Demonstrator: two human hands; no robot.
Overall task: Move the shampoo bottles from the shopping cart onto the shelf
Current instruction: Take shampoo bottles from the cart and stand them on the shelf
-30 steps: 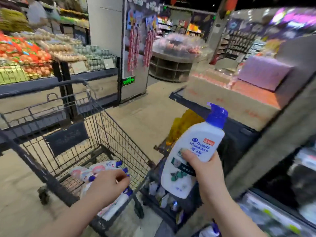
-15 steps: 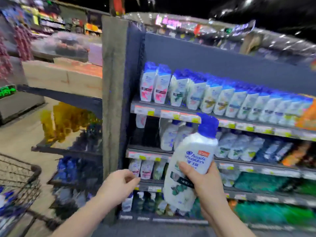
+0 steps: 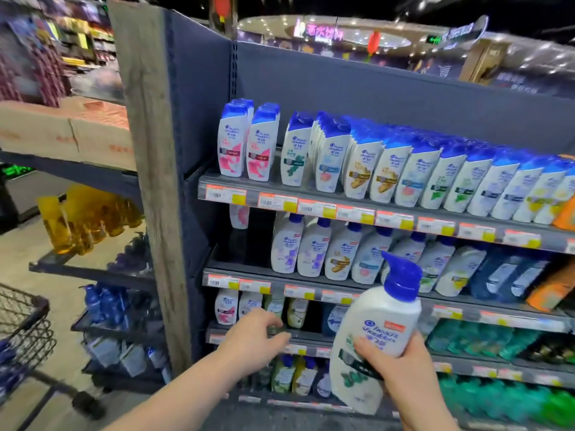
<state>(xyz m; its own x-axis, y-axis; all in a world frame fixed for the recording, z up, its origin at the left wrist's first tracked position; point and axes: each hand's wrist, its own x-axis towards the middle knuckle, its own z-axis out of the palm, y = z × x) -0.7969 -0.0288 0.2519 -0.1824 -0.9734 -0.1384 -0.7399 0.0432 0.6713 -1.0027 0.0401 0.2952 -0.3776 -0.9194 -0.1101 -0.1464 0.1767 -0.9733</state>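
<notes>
The shelving unit (image 3: pixel 342 88) fills the view, its boards stocked so that labels face the aisle. Along the front edge of the top shelf (image 3: pixel 311 209) stand flip-cap shampoo bottles (image 3: pixel 389 169), upright and packed side by side up to a short gap near the left end. The middle shelf (image 3: pixel 236 265) carries pump-top bottles (image 3: pixel 314 247) of the same brand, and its left end is bare, which I judge the likely slot for a bottle of this shape. At the lower left edge of the view only a corner of the shopping cart (image 3: pixel 28 301) shows; blue shapes lie inside, too blurred to name. The task's pump shampoo bottle (image 3: pixel 373 334) is out of the cart and in the air before the lower shelves, tilted, pump head toward the middle shelf, label readable, probably so it can go in facing front. The right hand (image 3: pixel 401 365) grips its lower body, thumb across the label. The left hand (image 3: pixel 252 337) holds nothing, fingers loosely curled near a lower shelf's front edge; whether they touch it I cannot tell
</notes>
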